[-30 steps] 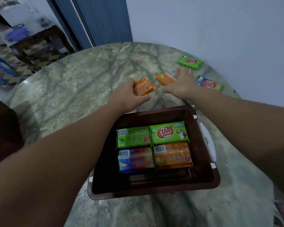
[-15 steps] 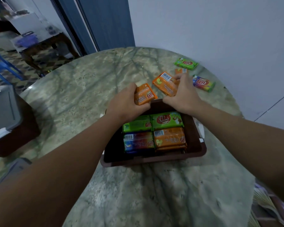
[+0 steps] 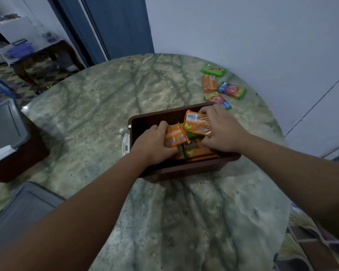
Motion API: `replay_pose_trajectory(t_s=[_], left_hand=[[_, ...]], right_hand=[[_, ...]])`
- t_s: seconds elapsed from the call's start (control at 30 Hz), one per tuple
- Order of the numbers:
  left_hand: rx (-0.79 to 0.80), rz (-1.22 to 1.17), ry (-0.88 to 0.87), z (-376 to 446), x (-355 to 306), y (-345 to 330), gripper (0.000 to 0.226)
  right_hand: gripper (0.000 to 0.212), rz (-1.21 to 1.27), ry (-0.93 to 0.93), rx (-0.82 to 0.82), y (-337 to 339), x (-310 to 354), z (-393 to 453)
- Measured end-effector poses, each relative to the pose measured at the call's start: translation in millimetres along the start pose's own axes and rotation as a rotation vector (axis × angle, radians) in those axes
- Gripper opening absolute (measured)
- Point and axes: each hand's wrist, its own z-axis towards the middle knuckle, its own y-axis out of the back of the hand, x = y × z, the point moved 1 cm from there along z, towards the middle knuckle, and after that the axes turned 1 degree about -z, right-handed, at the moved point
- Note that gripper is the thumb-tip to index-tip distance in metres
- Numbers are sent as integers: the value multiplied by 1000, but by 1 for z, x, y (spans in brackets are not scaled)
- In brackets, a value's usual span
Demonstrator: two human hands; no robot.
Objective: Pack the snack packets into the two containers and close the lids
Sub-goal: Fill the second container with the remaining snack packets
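A brown open container [image 3: 155, 117] stands in the middle of the round marble table [image 3: 90, 118], with packets lying inside it. My left hand [image 3: 152, 143] grips an orange snack packet [image 3: 174, 137] over the container's left half. My right hand [image 3: 221, 131] holds a second orange packet [image 3: 197, 125], barcode side up, over the right half. Beneath them an orange packet [image 3: 199, 152] and part of a green one show in the container. Several loose packets lie beyond it: green [image 3: 213, 70], orange [image 3: 209, 83], and two multicoloured ones [image 3: 232, 90] [image 3: 216, 98].
A second brown container with a grey lid [image 3: 4, 128] sits at the table's left edge. A grey lid [image 3: 25, 208] lies at the lower left. A white latch [image 3: 125, 145] sticks out on the open container's left side. The wall stands close behind the table.
Both hands have come back from the far side of the table and lowered their orange packets into the container. The camera view has pulled back and risen.
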Motion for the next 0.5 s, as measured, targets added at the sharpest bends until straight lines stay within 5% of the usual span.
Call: replay_pose_trajectory(t_s=[0.5], left_hand=[[-12,154,7,-12,7,-16,75]], right_hand=[[86,-210,123,163,-6,-1,-9]])
